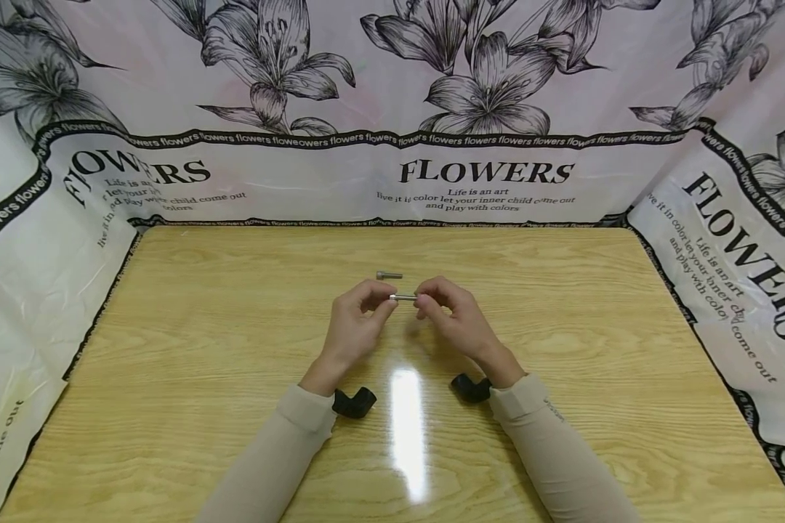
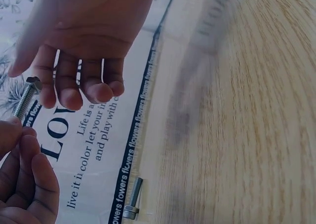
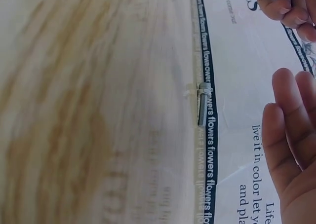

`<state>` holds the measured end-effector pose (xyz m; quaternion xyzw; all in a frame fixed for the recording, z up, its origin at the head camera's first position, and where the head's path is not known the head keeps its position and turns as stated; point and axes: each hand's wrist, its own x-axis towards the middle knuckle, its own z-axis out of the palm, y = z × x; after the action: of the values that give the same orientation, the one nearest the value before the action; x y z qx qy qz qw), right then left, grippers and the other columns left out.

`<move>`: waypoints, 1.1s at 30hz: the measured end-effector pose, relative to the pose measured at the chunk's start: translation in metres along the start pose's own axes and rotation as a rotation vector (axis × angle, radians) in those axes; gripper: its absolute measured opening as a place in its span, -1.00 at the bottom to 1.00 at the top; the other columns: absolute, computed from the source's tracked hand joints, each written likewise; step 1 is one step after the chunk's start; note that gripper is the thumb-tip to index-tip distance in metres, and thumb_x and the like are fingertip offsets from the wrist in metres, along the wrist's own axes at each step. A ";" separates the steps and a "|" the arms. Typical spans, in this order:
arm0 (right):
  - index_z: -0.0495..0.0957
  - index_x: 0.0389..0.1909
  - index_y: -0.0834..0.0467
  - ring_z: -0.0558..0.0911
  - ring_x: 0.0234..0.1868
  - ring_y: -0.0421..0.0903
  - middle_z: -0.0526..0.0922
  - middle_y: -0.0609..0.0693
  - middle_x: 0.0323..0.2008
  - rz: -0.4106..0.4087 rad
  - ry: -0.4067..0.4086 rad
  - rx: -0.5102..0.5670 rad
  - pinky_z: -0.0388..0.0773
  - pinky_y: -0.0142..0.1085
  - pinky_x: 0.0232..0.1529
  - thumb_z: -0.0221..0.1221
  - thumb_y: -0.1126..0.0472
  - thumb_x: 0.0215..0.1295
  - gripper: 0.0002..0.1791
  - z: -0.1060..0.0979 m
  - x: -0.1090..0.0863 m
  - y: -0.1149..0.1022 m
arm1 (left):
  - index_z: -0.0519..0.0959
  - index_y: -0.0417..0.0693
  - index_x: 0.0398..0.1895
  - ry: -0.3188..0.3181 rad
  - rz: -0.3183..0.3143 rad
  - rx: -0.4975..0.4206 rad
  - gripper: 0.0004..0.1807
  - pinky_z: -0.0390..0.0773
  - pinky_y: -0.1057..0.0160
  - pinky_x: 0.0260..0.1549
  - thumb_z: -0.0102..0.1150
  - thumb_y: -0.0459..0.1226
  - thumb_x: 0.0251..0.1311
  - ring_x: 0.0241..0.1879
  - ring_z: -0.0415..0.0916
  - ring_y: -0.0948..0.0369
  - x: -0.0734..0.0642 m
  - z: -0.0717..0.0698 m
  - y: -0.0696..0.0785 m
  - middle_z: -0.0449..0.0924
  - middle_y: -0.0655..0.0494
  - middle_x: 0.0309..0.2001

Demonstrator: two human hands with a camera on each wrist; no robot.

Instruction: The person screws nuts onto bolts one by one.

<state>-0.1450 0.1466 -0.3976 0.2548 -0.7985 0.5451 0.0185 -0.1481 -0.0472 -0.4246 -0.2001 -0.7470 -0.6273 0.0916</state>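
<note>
A metal bolt (image 1: 405, 297) is held level above the table between both hands. The thumb and index finger of my left hand (image 1: 355, 323) pinch its head end. At the threaded end, my right hand (image 1: 459, 319) grips it between thumb and fingers. The left wrist view shows the bolt's hex head (image 2: 33, 82) and threaded shank, while the other left fingers extend loosely. A second bolt (image 1: 390, 275) lies on the table just beyond the hands; a nut (image 2: 131, 212) appears close to its head. In the right wrist view the held bolt is out of sight.
The wood-grain table (image 1: 203, 363) reflects a bright light in front of the person. White floral sheeting (image 1: 327, 181) with printed lettering borders the table at the back and both sides. Black wrist pieces (image 1: 355, 403) protrude from both sleeves.
</note>
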 end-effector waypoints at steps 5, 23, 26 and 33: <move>0.39 0.00 0.37 0.57 -0.26 0.09 0.53 0.20 -0.22 -0.026 0.006 0.029 0.54 -0.06 -0.13 0.17 0.45 0.25 -0.69 0.004 0.002 -0.001 | 0.58 -0.35 -0.18 0.013 0.011 0.011 -0.86 0.58 0.03 -0.23 0.20 -0.49 0.18 -0.27 0.60 0.01 0.000 -0.005 0.000 0.64 -0.14 -0.24; 0.52 -0.29 0.33 0.62 -0.31 0.07 0.60 0.14 -0.37 -0.032 0.009 -0.026 0.54 -0.08 -0.20 0.03 0.38 0.40 -0.88 0.005 0.002 0.003 | 0.60 -0.30 -0.17 0.008 -0.016 -0.026 -0.85 0.58 0.06 -0.20 0.22 -0.43 0.20 -0.25 0.60 0.07 -0.002 -0.003 0.001 0.64 -0.09 -0.22; 0.50 -0.19 0.34 0.61 -0.30 0.07 0.59 0.19 -0.33 -0.026 0.014 -0.025 0.54 -0.11 -0.18 0.07 0.39 0.37 -0.91 0.003 0.001 0.003 | 0.61 -0.27 -0.18 0.013 -0.004 -0.013 -0.86 0.59 0.10 -0.22 0.22 -0.43 0.20 -0.27 0.60 0.11 -0.002 -0.002 0.000 0.64 -0.04 -0.23; 0.43 -0.11 0.39 0.60 -0.31 0.11 0.58 0.17 -0.31 -0.073 0.016 -0.016 0.56 -0.08 -0.20 0.15 0.50 0.25 -0.79 0.002 0.000 0.001 | 0.60 -0.28 -0.19 0.014 0.015 -0.010 -0.86 0.60 0.19 -0.26 0.23 -0.44 0.19 -0.29 0.60 0.18 -0.002 -0.001 -0.003 0.65 0.00 -0.24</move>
<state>-0.1448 0.1456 -0.3994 0.2793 -0.7927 0.5398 0.0469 -0.1479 -0.0492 -0.4274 -0.2018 -0.7416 -0.6318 0.1006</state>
